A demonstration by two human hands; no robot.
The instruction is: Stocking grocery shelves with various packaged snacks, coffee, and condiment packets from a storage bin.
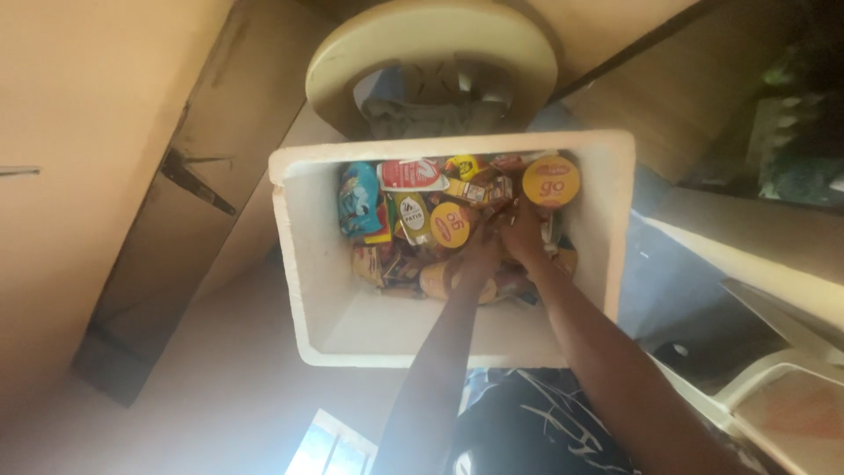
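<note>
A white foam box (308,264) holds several snack packets and two round yellow lidded cups (551,180). A blue packet (359,200) and a red-and-white pouch (409,174) lie at its far left. Both my arms reach into the box from below. My left hand (482,248) and my right hand (522,230) are close together, pressed into the pile of packets near a yellow cup (450,223). The fingers are buried among the wrappers, so whatever they grip is hidden.
A round cream plastic object (431,53) sits just beyond the box. Brown wooden panels (176,193) run along the left and upper right. A white plastic chair (774,387) stands at lower right. Dark patterned cloth (536,422) lies under my arms.
</note>
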